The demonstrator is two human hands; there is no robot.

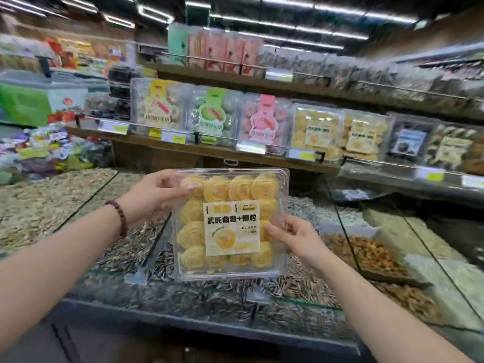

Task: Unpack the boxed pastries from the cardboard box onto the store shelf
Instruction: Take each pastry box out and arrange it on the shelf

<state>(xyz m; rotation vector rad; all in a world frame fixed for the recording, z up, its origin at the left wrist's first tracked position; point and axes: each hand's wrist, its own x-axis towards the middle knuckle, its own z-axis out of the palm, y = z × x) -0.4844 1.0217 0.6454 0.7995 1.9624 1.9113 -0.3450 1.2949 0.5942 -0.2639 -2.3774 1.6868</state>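
Above seed bins [146, 255], hands [154, 197] gripping pastry box [231, 224]

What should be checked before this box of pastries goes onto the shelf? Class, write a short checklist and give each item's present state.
1. Both hands grip the pastry box: left hand at the top corner, right hand at the side: ok.
2. Lid closed: cannot tell.
3. Label faces the front: ok.
4. Matching boxes already stand on the shelf: ok.
5. Free slot beside them: cannot tell.
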